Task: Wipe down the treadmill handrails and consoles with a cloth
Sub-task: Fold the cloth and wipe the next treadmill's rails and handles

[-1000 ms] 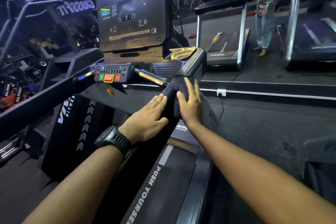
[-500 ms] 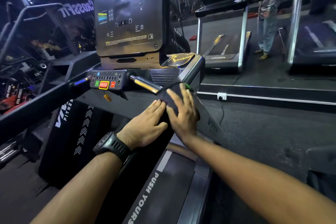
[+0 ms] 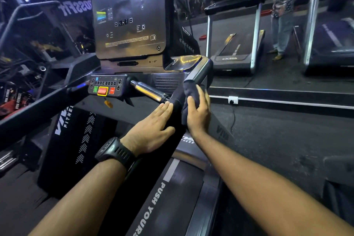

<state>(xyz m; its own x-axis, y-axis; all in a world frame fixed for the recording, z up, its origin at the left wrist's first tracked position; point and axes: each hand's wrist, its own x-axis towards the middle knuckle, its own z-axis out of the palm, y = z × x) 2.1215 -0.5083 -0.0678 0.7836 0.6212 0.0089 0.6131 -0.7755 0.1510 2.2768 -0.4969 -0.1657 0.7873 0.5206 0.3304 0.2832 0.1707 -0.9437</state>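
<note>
A person's right hand (image 3: 198,113) clutches a dark cloth (image 3: 188,90) against the treadmill handrail (image 3: 199,73), right of the button panel (image 3: 106,87). The left hand (image 3: 151,128) lies flat on the rail, fingers straight, holding nothing. A wipe carried too far left could press the panel's buttons.

The left hand (image 3: 151,130) lies flat; right hand (image 3: 198,115) grips cloth (image 3: 188,90).

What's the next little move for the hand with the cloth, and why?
Probably slide the cloth up the handrail toward the console: the right hand holds it against the rail just below that stretch, while the left hand rests flat lower down.
</note>
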